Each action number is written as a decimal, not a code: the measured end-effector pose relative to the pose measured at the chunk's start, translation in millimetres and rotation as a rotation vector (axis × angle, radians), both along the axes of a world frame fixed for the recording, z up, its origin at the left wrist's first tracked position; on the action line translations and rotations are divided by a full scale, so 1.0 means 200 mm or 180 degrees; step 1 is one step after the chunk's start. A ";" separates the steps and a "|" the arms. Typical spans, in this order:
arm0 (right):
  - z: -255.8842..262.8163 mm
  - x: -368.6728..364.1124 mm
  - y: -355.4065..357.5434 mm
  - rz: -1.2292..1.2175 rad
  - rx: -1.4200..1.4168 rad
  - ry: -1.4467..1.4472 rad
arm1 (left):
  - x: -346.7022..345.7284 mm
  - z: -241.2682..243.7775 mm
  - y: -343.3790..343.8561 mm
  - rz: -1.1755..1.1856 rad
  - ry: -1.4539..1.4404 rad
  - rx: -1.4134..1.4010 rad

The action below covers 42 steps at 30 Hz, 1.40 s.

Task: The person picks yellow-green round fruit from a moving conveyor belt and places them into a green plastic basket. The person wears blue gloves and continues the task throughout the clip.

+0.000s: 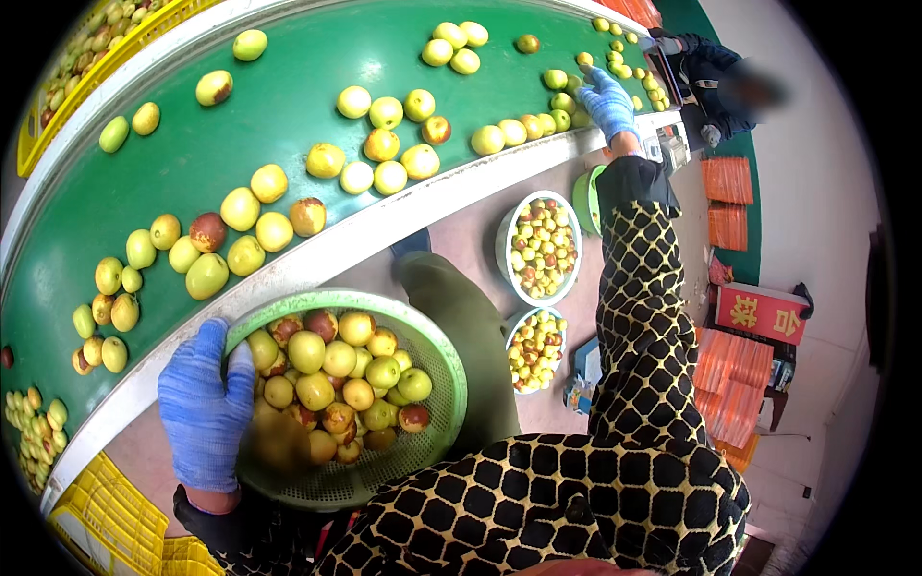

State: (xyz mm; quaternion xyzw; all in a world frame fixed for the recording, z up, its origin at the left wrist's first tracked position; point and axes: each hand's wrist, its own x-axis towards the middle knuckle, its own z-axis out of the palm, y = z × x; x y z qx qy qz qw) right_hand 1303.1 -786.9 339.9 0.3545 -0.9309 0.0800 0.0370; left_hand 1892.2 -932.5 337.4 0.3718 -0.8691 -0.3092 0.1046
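Note:
My left hand point(205, 407), in a blue knit glove, grips the rim of a green perforated plastic basket point(450, 367). The basket is tilted against my body and holds many yellow-green jujubes point(315, 391), some with red-brown patches. My right hand point(607, 101), gloved the same way, reaches far out over the green conveyor belt point(288, 108). Its fingers are extended and apart, beside a row of jujubes point(562, 103) near the belt's white edge rail point(432, 201); its underside is hidden. Loose jujubes point(382, 144) lie in groups along the belt.
Below the rail, a white tub point(504, 248) and a second basin point(513, 333) stand full of jujubes, near a green basin point(585, 198). Yellow crates point(122, 504) stand at lower left; another crate point(155, 36) lies beyond the belt. A person point(709, 83) is at the far end. Orange stacks point(735, 374) stand right.

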 end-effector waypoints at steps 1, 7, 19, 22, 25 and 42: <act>-0.01 -0.06 -0.01 0.0074 0.0226 -0.0079 | 0.00 -0.01 0.00 -0.0010 0.0032 -0.0030; -0.02 0.03 -0.05 0.0368 -0.1312 -0.1654 | 0.01 -0.02 0.01 -0.0038 -0.0042 -0.0228; 0.05 1.05 -0.27 0.1535 -0.2654 -0.5232 | 0.03 0.02 -0.03 -0.0072 0.0006 -0.0100; 0.01 1.25 -0.23 0.1460 -0.2483 -0.5705 | 0.03 -0.03 -0.01 -0.0230 0.0013 -0.0262; 0.02 1.43 -0.24 0.1633 -0.2152 -0.5822 | 0.05 -0.03 -0.01 -0.0169 0.0003 -0.0123; 0.19 1.71 -0.35 0.1783 -0.1054 -0.3251 | 0.03 -0.02 -0.02 -0.0425 -0.0074 0.0130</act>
